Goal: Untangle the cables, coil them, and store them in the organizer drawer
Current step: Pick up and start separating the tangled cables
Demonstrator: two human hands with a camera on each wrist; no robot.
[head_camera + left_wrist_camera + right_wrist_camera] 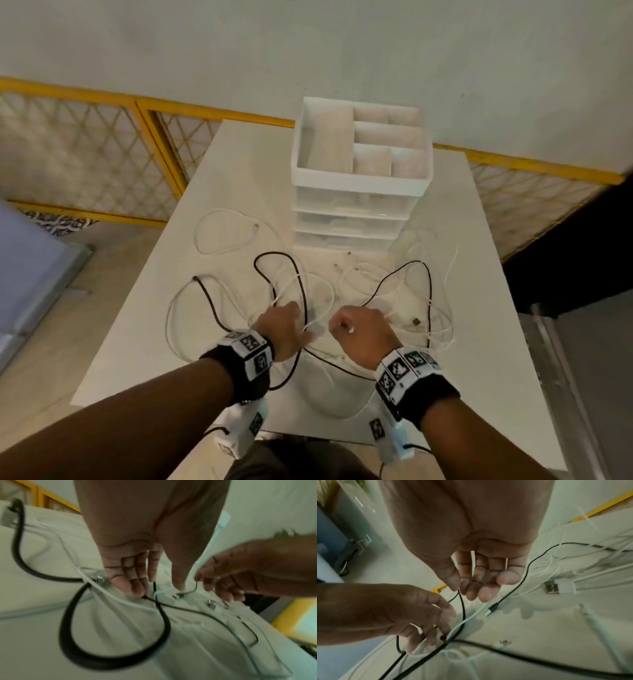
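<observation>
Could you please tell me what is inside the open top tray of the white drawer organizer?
The white drawer organizer's top tray shows only bare white compartments; no cable lies in the parts visible. The near walls hide part of each floor, and the drawers below are too hazy to judge.

A white table (239, 178) stands against a pale wall (308, 44). Yellow-framed lattice panels (85, 150) run behind its far edge. Tiled floor (51, 342) lies left.

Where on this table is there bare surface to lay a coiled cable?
Bare table lies left of the organizer, behind the white cable loop; a strip also runs along the right edge. Crowded: in front of the organizer, tangled black cables and white ones spread around the left hand and right hand.
</observation>
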